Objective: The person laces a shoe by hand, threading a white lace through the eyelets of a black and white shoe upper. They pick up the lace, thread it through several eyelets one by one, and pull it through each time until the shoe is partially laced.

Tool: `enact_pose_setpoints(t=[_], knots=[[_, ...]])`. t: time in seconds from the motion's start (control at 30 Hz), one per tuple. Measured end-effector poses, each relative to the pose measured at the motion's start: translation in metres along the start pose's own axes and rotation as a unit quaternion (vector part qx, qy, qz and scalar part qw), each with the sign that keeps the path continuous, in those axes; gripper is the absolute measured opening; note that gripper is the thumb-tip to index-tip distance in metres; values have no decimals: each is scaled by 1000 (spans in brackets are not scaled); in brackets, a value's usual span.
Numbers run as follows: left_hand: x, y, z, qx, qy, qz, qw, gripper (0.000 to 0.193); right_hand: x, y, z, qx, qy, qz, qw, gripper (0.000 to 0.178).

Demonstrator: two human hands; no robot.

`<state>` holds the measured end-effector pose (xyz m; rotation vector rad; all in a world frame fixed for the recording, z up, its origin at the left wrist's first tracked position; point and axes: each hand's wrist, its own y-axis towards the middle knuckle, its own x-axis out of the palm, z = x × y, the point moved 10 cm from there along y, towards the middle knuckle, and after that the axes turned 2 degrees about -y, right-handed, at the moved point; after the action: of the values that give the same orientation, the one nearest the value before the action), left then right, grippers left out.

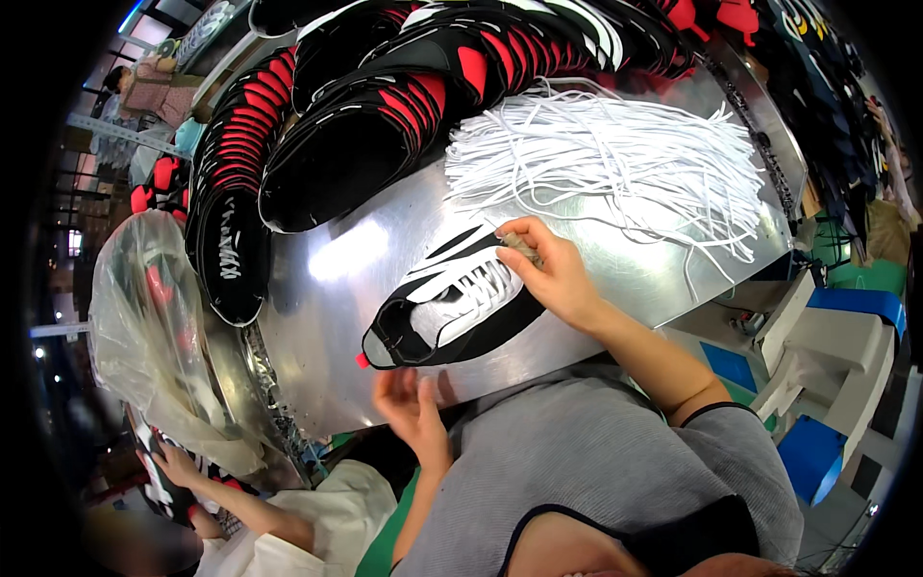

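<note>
A black-and-white shoe upper (452, 293) with white laces threaded through its front lies on the metal tabletop, its opening toward me at the lower left. A red tab shows at its heel. My right hand (555, 274) is at the toe end, thumb and fingers pinched together. A small greyish-beige piece shows at those fingertips; what it is I cannot make out. Just below the heel, my left hand (415, 413) holds nothing, with its fingers loosely bent and apart. Beyond the upper lies a large bundle of white shoelaces (615, 159).
Nested black-and-red shoe uppers (356, 144) line the far and left sides of the metal table (317, 356). A clear plastic bag (144, 327) hangs at the left. A co-worker's hand (176, 468) handles a shoe at lower left. A beige-and-blue machine (827, 346) stands at right.
</note>
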<state>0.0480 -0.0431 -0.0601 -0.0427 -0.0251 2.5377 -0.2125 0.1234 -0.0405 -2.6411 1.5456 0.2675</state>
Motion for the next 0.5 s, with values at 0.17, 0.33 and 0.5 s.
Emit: enact_pose_setpoints(t=[0.17,0.33,0.5], knots=[[41,15,-28,-308,-431,-163,833,37,28,9,-8,7,10,-54,998,25],[18,90,73,-27,-404,-192,894,52,43,34,-15,63,140,-163,975,18],[-20,132,167,110,48,1,993,37,-56,93,-14,-81,-197,59,975,21]])
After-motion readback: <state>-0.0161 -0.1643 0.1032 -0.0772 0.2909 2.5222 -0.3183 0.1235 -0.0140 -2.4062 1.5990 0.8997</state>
